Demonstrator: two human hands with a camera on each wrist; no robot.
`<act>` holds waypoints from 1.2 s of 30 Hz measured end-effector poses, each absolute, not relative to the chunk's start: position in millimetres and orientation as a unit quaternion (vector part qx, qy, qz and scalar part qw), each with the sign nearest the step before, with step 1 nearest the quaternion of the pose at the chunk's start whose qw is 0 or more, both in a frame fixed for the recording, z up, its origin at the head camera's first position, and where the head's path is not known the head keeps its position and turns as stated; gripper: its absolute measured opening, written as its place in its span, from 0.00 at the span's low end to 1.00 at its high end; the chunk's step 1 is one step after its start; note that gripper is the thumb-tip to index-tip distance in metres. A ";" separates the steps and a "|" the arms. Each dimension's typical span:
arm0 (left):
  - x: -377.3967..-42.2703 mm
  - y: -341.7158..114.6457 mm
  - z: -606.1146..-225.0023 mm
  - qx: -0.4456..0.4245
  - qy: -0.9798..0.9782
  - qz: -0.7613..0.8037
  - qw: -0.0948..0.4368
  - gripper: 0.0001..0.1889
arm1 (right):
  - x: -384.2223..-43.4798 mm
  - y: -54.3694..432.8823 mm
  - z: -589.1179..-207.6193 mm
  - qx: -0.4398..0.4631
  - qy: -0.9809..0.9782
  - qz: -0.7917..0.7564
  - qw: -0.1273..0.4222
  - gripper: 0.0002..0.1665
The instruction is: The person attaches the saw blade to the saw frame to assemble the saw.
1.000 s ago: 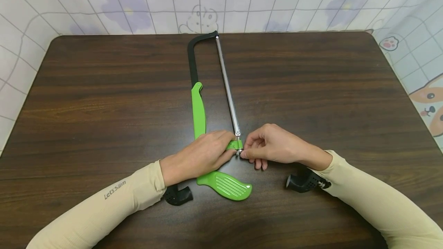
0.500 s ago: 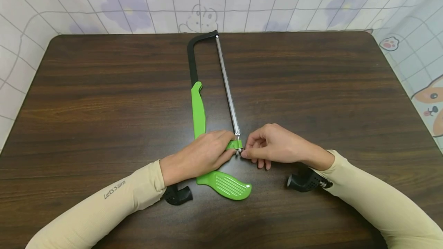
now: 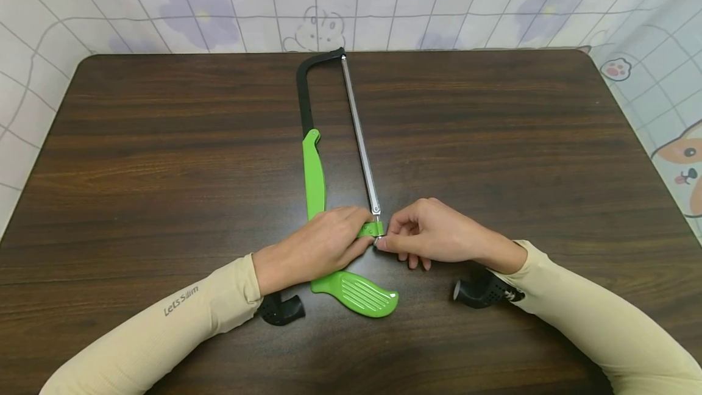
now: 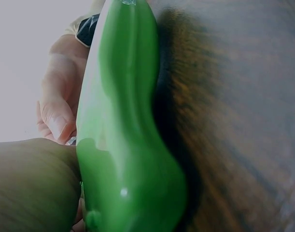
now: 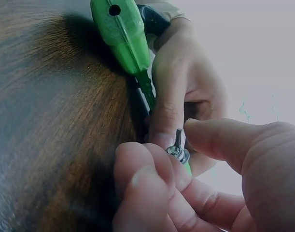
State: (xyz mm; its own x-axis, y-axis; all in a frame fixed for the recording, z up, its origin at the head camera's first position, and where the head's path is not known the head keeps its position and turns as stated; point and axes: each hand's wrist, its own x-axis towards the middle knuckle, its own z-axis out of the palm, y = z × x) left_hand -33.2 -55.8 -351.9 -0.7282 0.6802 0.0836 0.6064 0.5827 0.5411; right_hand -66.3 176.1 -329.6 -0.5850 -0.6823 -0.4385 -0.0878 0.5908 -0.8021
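Well, hacksaw (image 3: 315,178) lies on worktop (image 3: 164,169), blade (image 3: 359,133) pointing just short of twelve o'clock. Looks stiff, moderately weighty, not fragile; glossy handle (image 3: 364,295) perhaps slippery. Frame (image 3: 370,230) probably best held near blade's six-o'clock end; teeth best avoided. Left hand (image 3: 318,242): fingers curled there, grasping frame. Right hand (image 3: 441,233): fingers pinching wing nut (image 5: 178,142), small, hard, likely fiddly, best taken by its wings. Nut sits at right hand's nine o'clock, left hand's three, just beside left fingers.
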 end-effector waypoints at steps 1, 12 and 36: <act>-33.2 -55.8 -352.1 0.362 0.887 0.278 0.066 0.11 | -66.1 175.9 -329.8 -0.239 0.805 -0.382 0.386 0.19; -33.0 -56.0 -352.9 0.362 0.889 0.275 0.060 0.10 | -62.5 171.2 -329.6 -0.241 0.828 -0.360 0.356 0.21; -34.1 -55.0 -352.5 0.361 0.891 0.269 0.063 0.09 | -58.8 165.5 -330.6 -0.238 0.861 -0.332 0.304 0.24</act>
